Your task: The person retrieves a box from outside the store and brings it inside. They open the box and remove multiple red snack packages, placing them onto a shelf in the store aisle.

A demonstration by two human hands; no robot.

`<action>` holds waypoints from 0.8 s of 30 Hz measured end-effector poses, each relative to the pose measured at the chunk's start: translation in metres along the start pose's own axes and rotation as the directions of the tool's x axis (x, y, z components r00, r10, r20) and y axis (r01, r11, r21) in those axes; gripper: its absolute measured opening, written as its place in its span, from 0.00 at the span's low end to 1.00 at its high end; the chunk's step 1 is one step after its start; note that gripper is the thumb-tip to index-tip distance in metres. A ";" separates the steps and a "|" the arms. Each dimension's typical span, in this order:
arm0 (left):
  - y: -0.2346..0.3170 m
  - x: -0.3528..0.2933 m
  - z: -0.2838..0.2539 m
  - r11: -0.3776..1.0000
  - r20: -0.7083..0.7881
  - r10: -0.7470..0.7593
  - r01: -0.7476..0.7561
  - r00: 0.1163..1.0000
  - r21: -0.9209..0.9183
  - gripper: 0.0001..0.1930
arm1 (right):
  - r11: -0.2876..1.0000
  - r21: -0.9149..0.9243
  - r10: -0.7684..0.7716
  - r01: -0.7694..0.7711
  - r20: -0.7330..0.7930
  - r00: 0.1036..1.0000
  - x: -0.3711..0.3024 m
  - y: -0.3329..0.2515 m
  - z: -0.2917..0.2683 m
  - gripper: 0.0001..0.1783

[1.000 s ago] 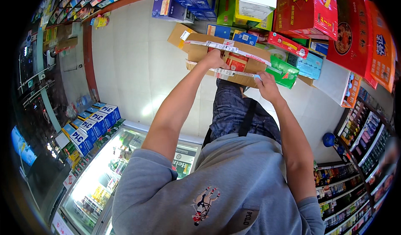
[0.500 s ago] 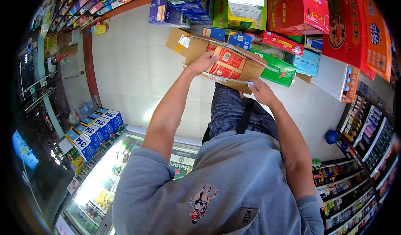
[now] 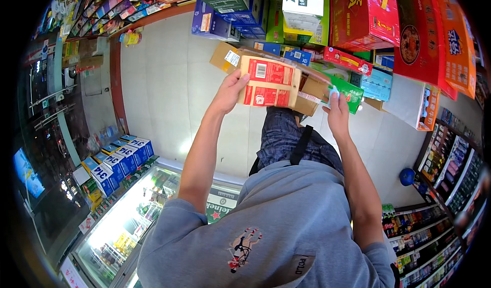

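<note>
Red-and-tan packet (image 3: 269,82) is jutting rightward from my left hand (image 3: 232,89), which is gripping its left edge over the open carton (image 3: 314,88); my right hand (image 3: 336,113) is pinching a small pale-blue object (image 3: 334,90).

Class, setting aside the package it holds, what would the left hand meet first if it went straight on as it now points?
Probably the upper-left flap of the brown carton, seen beyond the left hand; one view leaves depth uncertain.

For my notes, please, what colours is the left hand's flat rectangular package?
The flat rectangular package is beige with red panels, clearest in the head view.
</note>
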State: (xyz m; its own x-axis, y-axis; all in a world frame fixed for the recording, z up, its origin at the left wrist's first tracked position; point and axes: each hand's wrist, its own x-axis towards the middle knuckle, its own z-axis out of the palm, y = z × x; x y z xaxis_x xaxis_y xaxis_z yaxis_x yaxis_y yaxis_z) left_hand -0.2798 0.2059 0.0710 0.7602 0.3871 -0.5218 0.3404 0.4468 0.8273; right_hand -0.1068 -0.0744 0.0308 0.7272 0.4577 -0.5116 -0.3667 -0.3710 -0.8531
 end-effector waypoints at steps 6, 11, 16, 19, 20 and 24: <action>0.026 -0.027 0.041 0.985 -0.001 0.042 -0.042 0.999 -0.168 0.17 | 0.969 0.241 -0.063 0.052 0.037 0.997 -0.006 -0.048 0.035 0.22; 0.043 -0.026 0.077 0.982 0.045 0.154 -0.158 0.987 0.104 0.18 | 0.970 0.169 -0.161 0.175 -0.093 0.983 -0.022 -0.067 0.030 0.20; 0.056 -0.036 0.097 0.932 0.020 0.232 -0.229 0.972 0.281 0.33 | 0.972 0.088 -0.202 0.219 -0.169 0.965 -0.024 -0.072 0.014 0.19; 0.041 -0.029 0.097 0.889 -0.002 0.306 -0.285 0.952 0.359 0.31 | 0.979 0.091 -0.163 0.180 -0.168 0.972 -0.031 -0.077 0.006 0.19; 0.042 -0.028 0.098 0.878 0.012 0.316 -0.297 0.949 0.375 0.30 | 0.981 0.091 -0.153 0.170 -0.167 0.974 -0.032 -0.080 0.004 0.19; 0.046 -0.027 0.102 0.852 -0.002 0.335 -0.302 0.942 0.428 0.25 | 0.982 0.115 -0.124 0.148 -0.188 0.974 -0.041 -0.092 0.001 0.19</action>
State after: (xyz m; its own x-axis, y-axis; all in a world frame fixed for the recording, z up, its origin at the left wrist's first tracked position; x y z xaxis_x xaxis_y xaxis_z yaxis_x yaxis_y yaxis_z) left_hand -0.2281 0.1334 0.1439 0.8290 0.5161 -0.2152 0.2975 -0.0813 0.9512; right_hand -0.1035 -0.0579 0.1298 0.8632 0.3400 -0.3731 -0.3197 -0.2038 -0.9253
